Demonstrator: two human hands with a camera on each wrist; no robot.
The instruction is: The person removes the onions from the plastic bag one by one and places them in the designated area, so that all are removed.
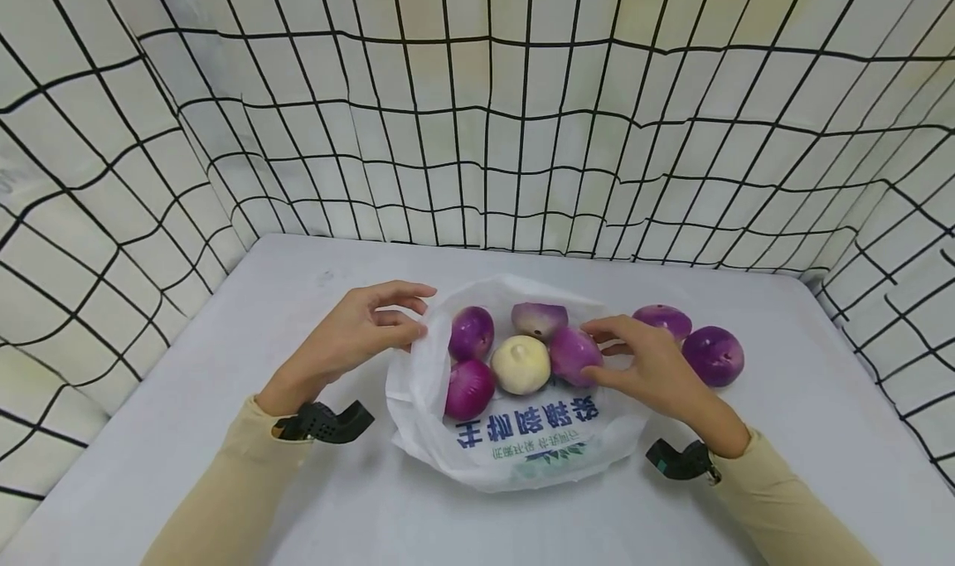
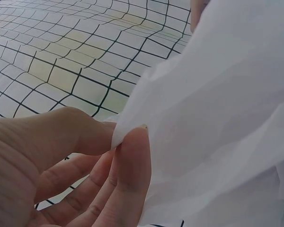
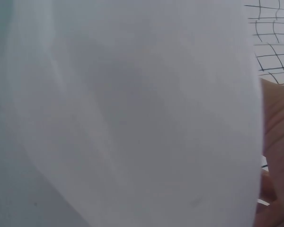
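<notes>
My left hand (image 1: 373, 326) pinches the edge of a white plastic bag (image 1: 522, 466) between thumb and forefinger, as the left wrist view shows close up. Inside the bag's mouth lie several purple onions, among them a deep purple one (image 1: 472, 334) and a magenta one (image 1: 469, 390). A cream-white onion (image 1: 521, 365) sits in their middle, with a half-pale, half-purple one (image 1: 539, 321) behind it. At the bag's right side my right hand (image 1: 645, 363) grips a pinkish-purple onion (image 1: 574, 356) with fingers and thumb. White plastic hides most of that hand in the right wrist view.
Two more purple onions, one at the back (image 1: 662, 321) and one in front (image 1: 713, 355), lie on the white table (image 1: 336, 500) right of the bag. Black netting (image 1: 485, 110) over white sheeting surrounds the back and sides. Blue and green print marks the bag.
</notes>
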